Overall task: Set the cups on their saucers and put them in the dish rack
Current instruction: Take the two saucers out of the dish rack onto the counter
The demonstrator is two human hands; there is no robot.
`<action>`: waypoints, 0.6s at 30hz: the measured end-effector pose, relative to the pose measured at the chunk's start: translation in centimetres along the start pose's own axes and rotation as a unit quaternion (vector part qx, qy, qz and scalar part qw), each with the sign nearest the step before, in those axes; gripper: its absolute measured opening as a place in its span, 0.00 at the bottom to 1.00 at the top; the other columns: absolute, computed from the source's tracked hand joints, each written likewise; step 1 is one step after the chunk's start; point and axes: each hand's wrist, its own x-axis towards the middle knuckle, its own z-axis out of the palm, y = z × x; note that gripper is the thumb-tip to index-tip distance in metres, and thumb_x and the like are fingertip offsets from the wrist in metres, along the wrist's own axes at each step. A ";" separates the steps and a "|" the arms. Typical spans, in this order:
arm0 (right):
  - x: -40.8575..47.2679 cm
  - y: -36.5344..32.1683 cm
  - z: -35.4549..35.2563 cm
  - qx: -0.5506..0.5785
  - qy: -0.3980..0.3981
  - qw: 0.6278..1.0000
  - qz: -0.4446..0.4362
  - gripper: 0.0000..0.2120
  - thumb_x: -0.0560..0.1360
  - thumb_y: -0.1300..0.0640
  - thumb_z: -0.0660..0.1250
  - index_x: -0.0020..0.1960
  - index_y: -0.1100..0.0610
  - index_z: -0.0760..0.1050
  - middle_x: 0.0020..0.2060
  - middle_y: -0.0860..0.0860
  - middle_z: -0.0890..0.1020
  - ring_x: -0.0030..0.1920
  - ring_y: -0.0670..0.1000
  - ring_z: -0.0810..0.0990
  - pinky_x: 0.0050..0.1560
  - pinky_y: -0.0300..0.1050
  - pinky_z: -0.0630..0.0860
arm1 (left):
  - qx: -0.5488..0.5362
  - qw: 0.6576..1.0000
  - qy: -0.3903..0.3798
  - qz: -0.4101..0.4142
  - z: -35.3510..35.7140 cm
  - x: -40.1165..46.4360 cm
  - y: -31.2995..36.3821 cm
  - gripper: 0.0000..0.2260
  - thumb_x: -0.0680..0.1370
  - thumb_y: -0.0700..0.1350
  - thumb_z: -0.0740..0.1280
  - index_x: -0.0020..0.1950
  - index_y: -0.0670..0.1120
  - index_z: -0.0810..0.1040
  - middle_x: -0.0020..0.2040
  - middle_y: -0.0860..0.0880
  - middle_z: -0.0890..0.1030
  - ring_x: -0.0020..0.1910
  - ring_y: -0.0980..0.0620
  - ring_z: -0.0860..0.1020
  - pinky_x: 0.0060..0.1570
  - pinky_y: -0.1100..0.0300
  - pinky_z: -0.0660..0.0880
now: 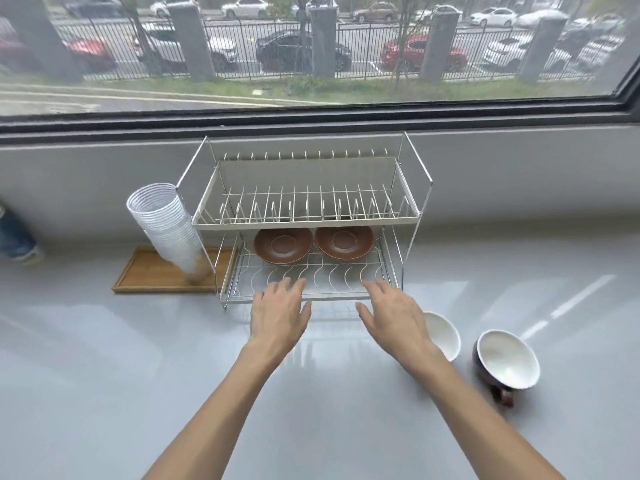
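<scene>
A two-tier wire dish rack [308,221] stands against the wall under the window. Two brown saucers lie side by side at the back of its lower shelf, the left saucer [283,245] and the right saucer [344,241], both bare. Two cups sit on the counter right of the rack: one cup [445,336] partly hidden behind my right wrist, and a dark cup with a white inside [506,360] further right. My left hand [278,315] and my right hand [393,315] hover at the lower shelf's front edge, fingers spread, holding nothing.
A leaning stack of white disposable cups [166,225] stands on a wooden tray [152,275] left of the rack. The grey counter [104,375] stretches to both sides. The rack's upper shelf holds no dishes.
</scene>
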 end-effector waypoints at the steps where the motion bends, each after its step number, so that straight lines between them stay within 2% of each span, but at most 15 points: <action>1: 0.4 -0.2 0.4 -0.001 0.014 1.000 -0.005 0.22 0.80 0.48 0.62 0.72 0.54 0.69 0.69 0.55 0.75 0.67 0.58 0.75 0.63 0.53 0.71 | -0.012 1.000 0.013 -0.005 0.3 0.3 -0.1 0.22 0.81 0.54 0.60 0.75 0.50 0.68 0.69 0.48 0.75 0.67 0.44 0.73 0.62 0.49 0.69; 4: 1.8 -0.3 1.8 -0.004 0.050 0.999 -0.016 0.23 0.74 0.52 0.73 0.67 0.57 0.76 0.65 0.61 0.78 0.64 0.62 0.78 0.60 0.57 0.75 | -0.048 0.998 0.042 -0.009 1.2 1.1 0.0 0.22 0.79 0.52 0.65 0.74 0.49 0.71 0.69 0.45 0.76 0.66 0.42 0.75 0.61 0.46 0.71; 6: 2.7 -0.2 2.4 -0.008 0.058 0.998 -0.017 0.23 0.72 0.52 0.75 0.65 0.57 0.77 0.64 0.62 0.78 0.64 0.62 0.78 0.59 0.58 0.76 | -0.073 0.995 0.060 -0.009 1.8 1.7 0.4 0.22 0.78 0.50 0.67 0.73 0.49 0.72 0.70 0.43 0.76 0.66 0.41 0.76 0.60 0.45 0.73; 11: 6.1 0.5 3.5 0.011 0.074 0.997 -0.022 0.23 0.75 0.52 0.71 0.68 0.56 0.75 0.69 0.61 0.75 0.68 0.62 0.74 0.63 0.59 0.74 | -0.151 0.985 0.066 -0.044 2.9 3.8 1.5 0.25 0.80 0.53 0.64 0.77 0.51 0.68 0.75 0.46 0.72 0.70 0.44 0.73 0.63 0.49 0.72; 14: 8.7 0.7 3.8 0.033 0.078 0.996 -0.023 0.23 0.77 0.52 0.69 0.69 0.58 0.73 0.70 0.62 0.73 0.70 0.62 0.72 0.63 0.58 0.73 | -0.210 0.972 0.045 -0.090 3.4 5.7 2.0 0.25 0.81 0.55 0.62 0.78 0.52 0.65 0.76 0.50 0.70 0.71 0.48 0.72 0.65 0.51 0.71; 16: 10.3 1.0 3.9 0.046 0.075 0.996 -0.012 0.23 0.77 0.52 0.68 0.69 0.59 0.73 0.69 0.62 0.74 0.70 0.62 0.72 0.63 0.58 0.73 | -0.263 0.957 0.020 -0.124 3.6 7.3 2.2 0.25 0.81 0.56 0.61 0.77 0.53 0.65 0.75 0.53 0.71 0.71 0.49 0.72 0.64 0.51 0.71; 18: 12.0 1.4 3.9 0.045 0.070 0.997 -0.004 0.22 0.77 0.51 0.67 0.67 0.60 0.74 0.63 0.60 0.77 0.65 0.62 0.75 0.60 0.57 0.74 | -0.313 0.938 -0.005 -0.151 3.5 8.9 2.6 0.24 0.81 0.56 0.61 0.77 0.54 0.66 0.74 0.53 0.72 0.71 0.48 0.72 0.64 0.50 0.70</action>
